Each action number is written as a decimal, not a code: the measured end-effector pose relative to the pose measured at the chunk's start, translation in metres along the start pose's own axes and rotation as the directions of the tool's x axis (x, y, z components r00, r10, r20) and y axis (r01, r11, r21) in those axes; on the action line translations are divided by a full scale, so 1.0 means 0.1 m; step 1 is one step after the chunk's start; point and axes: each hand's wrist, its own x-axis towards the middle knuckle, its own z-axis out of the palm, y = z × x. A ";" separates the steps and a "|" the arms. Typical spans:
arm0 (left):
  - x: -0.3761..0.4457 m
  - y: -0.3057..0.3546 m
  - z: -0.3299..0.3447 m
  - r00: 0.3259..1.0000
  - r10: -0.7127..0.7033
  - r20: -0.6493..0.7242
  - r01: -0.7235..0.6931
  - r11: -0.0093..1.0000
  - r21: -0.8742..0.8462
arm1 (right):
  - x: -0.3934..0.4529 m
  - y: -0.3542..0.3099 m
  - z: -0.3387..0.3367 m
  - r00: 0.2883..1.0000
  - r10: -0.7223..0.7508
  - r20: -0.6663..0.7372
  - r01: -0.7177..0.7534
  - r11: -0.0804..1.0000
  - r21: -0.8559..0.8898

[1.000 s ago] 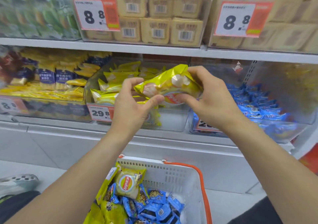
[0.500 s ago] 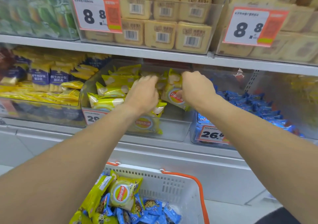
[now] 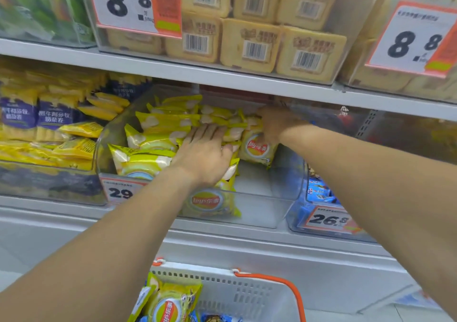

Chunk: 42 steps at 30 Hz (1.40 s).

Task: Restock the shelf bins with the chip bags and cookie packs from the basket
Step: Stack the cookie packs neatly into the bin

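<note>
Both arms are extended into a clear plastic shelf bin (image 3: 262, 198) on the middle shelf, which is partly filled with yellow Lay's chip bags (image 3: 158, 126). The left hand (image 3: 205, 153) is laid palm down on the pile, its fingers straight and spread slightly, pressing flat on the bags near the middle of the bin; nothing is gripped by it. The right hand (image 3: 277, 123) is reached further back, toward the rear right of the bin, with its fingers curled over the top edge of an upright chip bag (image 3: 257, 148) whose red and yellow logo faces forward; the fingertips are hidden behind the bag, so how firmly it is pinched cannot be told. Another chip bag (image 3: 210, 201) is seen standing against the bin's front wall, below the left wrist. A price tag (image 3: 118, 191) reading 29 is fixed to the bin's front left corner. To the right, a neighbouring bin (image 3: 321, 225) with blue cookie packs (image 3: 321, 193) is marked 26.8. At the bottom of the view, a white basket (image 3: 247, 294) with an orange handle (image 3: 284, 282) is placed below the shelf, holding one more yellow chip bag (image 3: 170, 302) and blue packs at its lower edge. Tan wrapped packs (image 3: 252, 47) with barcodes are stacked on the shelf above.
</note>
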 end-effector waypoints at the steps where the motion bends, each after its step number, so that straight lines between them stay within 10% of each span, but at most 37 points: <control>1: 0.00 0.00 0.01 1.000 0.001 0.001 -0.001 1.000 -0.007 | 0.04 0.01 0.00 1.000 -0.006 0.005 0.006 1.000 0.005; 21: -0.02 0.01 -0.02 1.000 -0.001 0.022 0.001 1.000 0.015 | -0.13 0.02 -0.13 0.976 -0.179 0.121 0.184 0.983 -0.027; 33: -0.03 0.29 -0.24 1.000 0.023 -0.017 -0.018 0.967 0.254 | -1.11 0.03 -0.03 0.924 -0.139 -0.357 0.282 0.878 0.387; 42: -1.05 0.38 -0.29 0.814 0.139 -0.563 -0.246 0.962 -0.118 | -2.05 -0.31 0.48 0.639 -0.241 -0.730 0.633 0.704 0.322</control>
